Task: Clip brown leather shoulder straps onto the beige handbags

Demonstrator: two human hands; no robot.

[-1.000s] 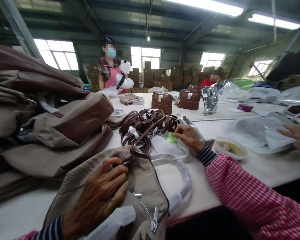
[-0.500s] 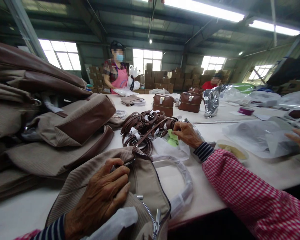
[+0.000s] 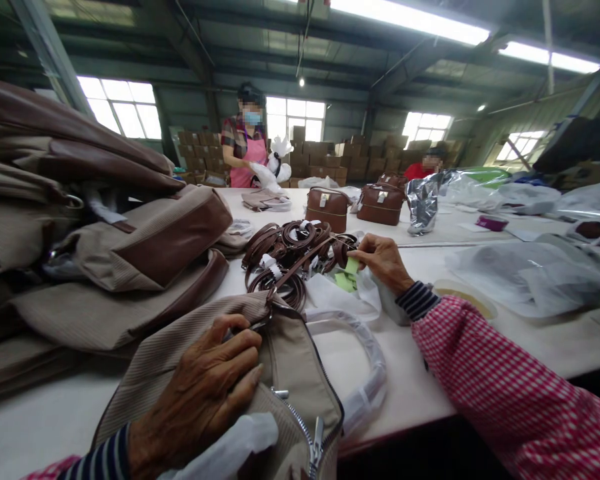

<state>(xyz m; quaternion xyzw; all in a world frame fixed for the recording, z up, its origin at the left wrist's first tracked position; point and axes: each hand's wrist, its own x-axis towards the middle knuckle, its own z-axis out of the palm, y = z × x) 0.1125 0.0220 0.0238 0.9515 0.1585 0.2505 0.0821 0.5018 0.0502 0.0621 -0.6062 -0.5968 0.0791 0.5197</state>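
Observation:
My left hand (image 3: 195,393) presses on a beige corduroy handbag (image 3: 293,360) at the bottom of the view, fingers curled over its open zipped edge. A silver zip pull (image 3: 317,443) hangs near the hand, and white tissue paper (image 3: 220,445) lies by the wrist. My right hand (image 3: 383,261) pinches a small green paper tag (image 3: 349,273) above a white plastic bag (image 3: 337,297). Just left of that hand lies a bundle of coiled brown leather straps (image 3: 290,257) with white ties. A plastic-wrapped bag handle (image 3: 365,373) curves between my hands.
Beige-and-brown bags (image 3: 145,240) are piled at the left of the white table (image 3: 410,380). Brown handbags (image 3: 327,208) and a foil bag (image 3: 423,203) stand beyond the straps. A bowl (image 3: 465,298) and plastic sheets (image 3: 530,280) lie right. Co-workers (image 3: 245,143) stand across the table.
My right hand has risen slightly with the green tag. The other hand at the right edge has gone. The aproned co-worker has moved right, and my view has tilted slightly.

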